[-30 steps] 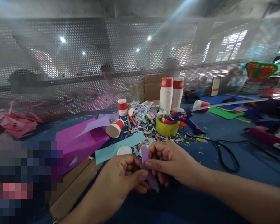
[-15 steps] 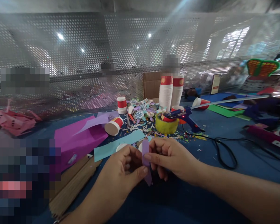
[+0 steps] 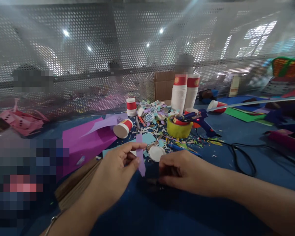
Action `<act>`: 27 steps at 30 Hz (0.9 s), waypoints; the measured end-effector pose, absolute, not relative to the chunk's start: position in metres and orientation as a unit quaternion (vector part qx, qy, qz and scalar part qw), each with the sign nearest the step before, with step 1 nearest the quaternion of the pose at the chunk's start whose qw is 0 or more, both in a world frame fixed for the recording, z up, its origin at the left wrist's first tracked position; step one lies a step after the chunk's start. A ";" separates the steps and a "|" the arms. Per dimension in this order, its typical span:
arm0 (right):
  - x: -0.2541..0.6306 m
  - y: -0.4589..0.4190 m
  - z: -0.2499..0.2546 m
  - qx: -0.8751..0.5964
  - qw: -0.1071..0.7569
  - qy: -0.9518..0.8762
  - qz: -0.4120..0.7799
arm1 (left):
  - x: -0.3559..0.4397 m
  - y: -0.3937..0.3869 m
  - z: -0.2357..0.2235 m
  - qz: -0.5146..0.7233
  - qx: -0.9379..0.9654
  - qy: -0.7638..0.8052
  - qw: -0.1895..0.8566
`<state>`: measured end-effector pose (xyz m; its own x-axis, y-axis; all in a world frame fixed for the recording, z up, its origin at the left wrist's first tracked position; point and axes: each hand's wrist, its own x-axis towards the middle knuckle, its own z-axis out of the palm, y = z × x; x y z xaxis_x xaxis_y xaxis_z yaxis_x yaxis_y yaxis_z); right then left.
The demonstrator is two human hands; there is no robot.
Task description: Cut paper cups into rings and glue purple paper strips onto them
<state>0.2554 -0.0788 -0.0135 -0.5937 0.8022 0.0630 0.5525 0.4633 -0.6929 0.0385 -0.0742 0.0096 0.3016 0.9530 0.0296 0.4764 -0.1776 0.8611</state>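
My left hand (image 3: 119, 165) pinches a narrow purple paper strip (image 3: 140, 157) between thumb and fingers and holds it upright above the blue table (image 3: 177, 213). My right hand (image 3: 180, 170) rests low on the table to the right of the strip, fingers curled under; what they hold, if anything, is hidden. Just beyond both hands lie a small white paper disc (image 3: 156, 153) and a light blue paper strip (image 3: 147, 139).
Paper scraps, a toppled red-and-white cup (image 3: 123, 128), stacked cups (image 3: 184, 93), a yellow tape roll (image 3: 178, 129) and a blue glue gun (image 3: 199, 118) with black cable (image 3: 241, 157) lie ahead. Magenta paper (image 3: 86, 141) and brown card (image 3: 76, 183) lie left. A perforated screen (image 3: 88, 49) stands behind.
My right hand has let go of the purple strip and dropped to the table. My left hand has lifted the strip up and slightly left.
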 end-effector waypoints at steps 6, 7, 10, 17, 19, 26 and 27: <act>0.255 -0.087 -0.006 -0.343 0.112 -0.912 0.195 | 0.032 -0.072 0.013 0.321 0.693 0.552 0.336; 0.255 -0.088 -0.005 -0.343 0.103 -0.914 0.192 | 0.033 -0.072 0.014 0.321 0.691 0.557 0.330; 0.255 -0.088 -0.003 -0.345 0.104 -0.912 0.197 | 0.034 -0.072 0.017 0.332 0.675 0.567 0.337; 0.258 -0.083 -0.004 -0.395 0.171 -0.854 0.293 | 0.032 -0.068 0.016 0.356 0.662 0.549 0.366; 0.259 -0.083 -0.004 -0.414 0.173 -0.831 0.328 | 0.032 -0.067 0.014 0.366 0.661 0.541 0.370; 0.259 -0.076 -0.011 -0.454 0.170 -0.777 0.402 | 0.029 -0.063 0.013 0.377 0.660 0.524 0.384; 0.259 -0.075 -0.013 -0.451 0.180 -0.774 0.407 | 0.028 -0.063 0.013 0.378 0.661 0.523 0.383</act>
